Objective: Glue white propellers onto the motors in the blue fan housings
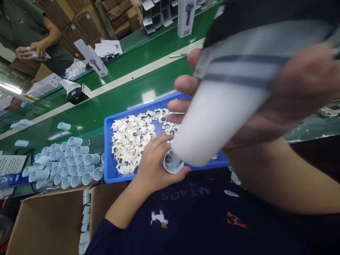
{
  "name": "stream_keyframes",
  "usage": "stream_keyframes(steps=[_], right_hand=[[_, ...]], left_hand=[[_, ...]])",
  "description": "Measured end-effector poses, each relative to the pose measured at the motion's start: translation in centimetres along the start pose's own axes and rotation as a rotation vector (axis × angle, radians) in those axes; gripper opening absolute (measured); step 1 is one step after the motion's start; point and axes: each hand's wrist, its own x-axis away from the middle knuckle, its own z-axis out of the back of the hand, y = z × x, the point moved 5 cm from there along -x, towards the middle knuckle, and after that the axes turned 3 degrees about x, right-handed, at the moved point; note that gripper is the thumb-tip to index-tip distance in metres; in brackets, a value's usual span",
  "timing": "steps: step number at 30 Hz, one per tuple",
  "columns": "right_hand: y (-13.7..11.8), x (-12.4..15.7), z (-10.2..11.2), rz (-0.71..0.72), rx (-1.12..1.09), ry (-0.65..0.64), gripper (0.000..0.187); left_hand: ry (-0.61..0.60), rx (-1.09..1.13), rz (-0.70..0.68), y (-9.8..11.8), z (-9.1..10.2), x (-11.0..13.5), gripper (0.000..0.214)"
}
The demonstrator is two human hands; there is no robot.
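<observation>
My left hand (pixel 154 163) is closed round a light-blue plastic tube (pixel 174 166), its open end facing up. Inside the tube a small dark round part with reddish spots shows. A large white cylinder (pixel 223 109) with grey bands and a black upper part is gripped in my right hand (pixel 289 95). It is blurred and close to the camera, so its kind is unclear. Its rounded lower end overlaps the tube's rim in view; whether they touch I cannot tell. Beneath my hands lies a blue tray (pixel 107 152) with many white fan impellers (pixel 130 141).
More light-blue tubes (pixel 69 161) stand and lie in a cluster at left, above cardboard boxes (pixel 50 219). Across the green conveyor (pixel 127 85) are a printed white box (pixel 186 17) and a black-and-white carton (pixel 78 94). A co-worker's hands (pixel 34 51) hold something white.
</observation>
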Motion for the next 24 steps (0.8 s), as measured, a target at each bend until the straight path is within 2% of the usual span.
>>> stream_keyframes(steps=[3, 6, 8, 11, 14, 19, 24], right_hand=[[0.7, 0.2, -1.1, 0.143, -0.122, -0.111, 0.081], [1.6, 0.7, -1.0, 0.171, -0.068, -0.012, 0.073], [1.5, 1.0, -1.1, 0.202, -0.038, 0.008, 0.066], [1.5, 1.1, -1.2, 0.164, -0.013, 0.059, 0.059], [1.5, 1.0, -0.8, 0.153, -0.029, 0.119, 0.060], [1.5, 1.4, -0.3, 0.302, 0.025, 0.059, 0.064], [1.5, 1.0, -1.0, 0.228, 0.012, 0.133, 0.067]], left_hand=[[-0.009, 0.086, 0.046, 0.6, -0.3, -0.4, 0.037], [-0.013, 0.138, 0.055, 1.1, -0.2, -0.7, 0.039], [-0.007, 0.157, 0.062, 1.2, -0.1, -0.9, 0.041], [-0.006, 0.160, 0.050, 1.4, -0.3, -1.1, 0.044], [0.020, 0.184, 0.011, 1.4, -0.4, -1.3, 0.044], [0.043, 0.194, -0.017, 1.3, -0.5, -1.3, 0.042], [0.000, 0.207, 0.041, 1.8, -0.1, -1.1, 0.042]])
